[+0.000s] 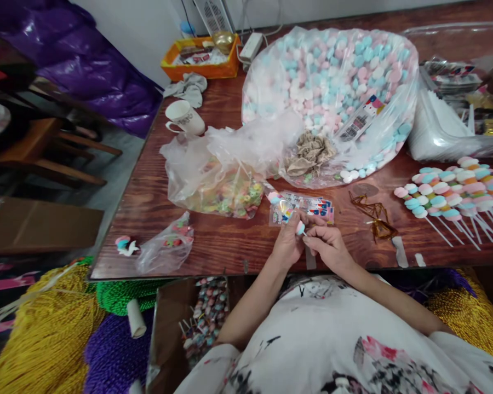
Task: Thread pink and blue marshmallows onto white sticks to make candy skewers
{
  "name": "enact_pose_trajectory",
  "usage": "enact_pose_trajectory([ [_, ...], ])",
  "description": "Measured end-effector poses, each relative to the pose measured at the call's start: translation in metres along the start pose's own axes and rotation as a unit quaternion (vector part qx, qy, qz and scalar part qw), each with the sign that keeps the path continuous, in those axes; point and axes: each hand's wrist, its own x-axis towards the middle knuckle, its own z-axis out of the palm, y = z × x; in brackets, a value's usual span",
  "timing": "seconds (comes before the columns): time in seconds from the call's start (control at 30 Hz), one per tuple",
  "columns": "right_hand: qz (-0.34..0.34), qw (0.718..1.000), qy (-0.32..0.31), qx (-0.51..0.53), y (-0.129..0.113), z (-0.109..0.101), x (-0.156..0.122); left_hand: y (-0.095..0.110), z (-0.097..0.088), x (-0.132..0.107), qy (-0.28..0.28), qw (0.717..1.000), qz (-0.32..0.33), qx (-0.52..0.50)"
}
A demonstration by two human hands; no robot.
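Near the table's front edge, my left hand (pixel 288 242) is closed around a marshmallow stick (pixel 300 228) with pink, white and blue pieces. Clear film seems to cover its upper end. My right hand (pixel 329 247) pinches the white stick at the lower end. Part of the marshmallow row is hidden by my left fingers. Just beyond my hands lie flat printed clear wrappers (pixel 312 205). To the right of them is a bundle of gold twist ties (pixel 373 218). A pile of finished marshmallow sticks (pixel 452 189) lies farther right.
A large bag of pastel marshmallows (pixel 324 71) stands at the back, beside a bag of colourful candies (pixel 234 194). A mug (pixel 184 117), an orange tray (pixel 201 70) and a plastic bin (pixel 439 139) are around them. A box (pixel 164 334) of wrapped sticks sits below the table edge.
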Motion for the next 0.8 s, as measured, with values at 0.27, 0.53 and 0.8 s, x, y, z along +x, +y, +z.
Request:
enact_pose_trajectory([
  [0.27, -0.032, 0.998, -0.031, -0.052, 0.004, -0.005, -0.006, 0.038, -0.01, 0.002, -0.028, 0.997, 0.069, -0.008],
  [0.53, -0.021, 0.998, -0.039, -0.046, 0.009, 0.002, -0.01, 0.026, -0.008, 0.002, -0.049, 0.998, 0.037, 0.003],
  [0.8, -0.22, 0.934, 0.106, -0.261, 0.009, -0.008, -0.01, 0.019, -0.01, 0.0, -0.001, 1.0, 0.027, -0.015],
])
